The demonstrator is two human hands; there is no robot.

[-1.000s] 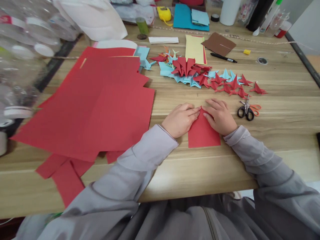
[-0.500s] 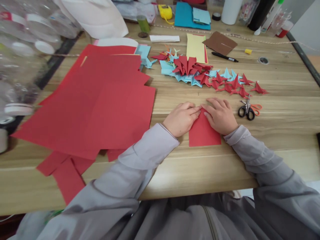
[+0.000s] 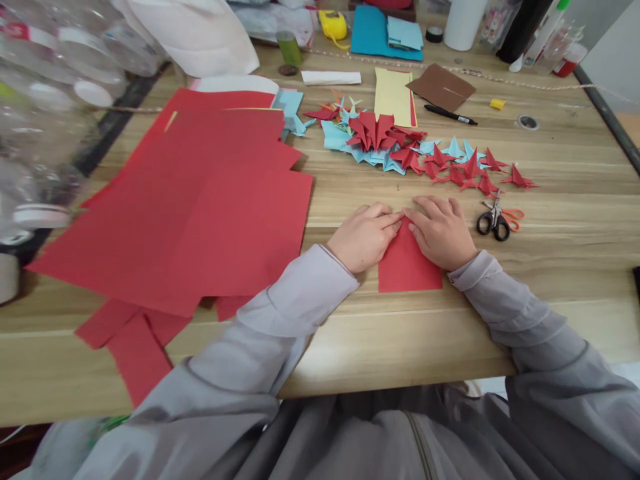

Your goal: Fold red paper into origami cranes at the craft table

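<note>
A small red paper lies on the wooden table in front of me, its upper part covered by my fingers. My left hand presses on its upper left side, fingertips at the top edge. On the upper right side rests my right hand, its fingers somewhat spread and its index fingertip meeting the left fingertips. Beyond the hands are folded red paper cranes and light blue ones. Scissors with black handles lie right of my right hand, over an orange-handled pair.
Large red sheets cover the table's left part, with red strips below them. Farther back are yellow paper, brown paper, a black pen and a yellow tape measure. Plastic bottles crowd the far left.
The view has shifted very slightly. Both hands hold the same place on the small red paper.
</note>
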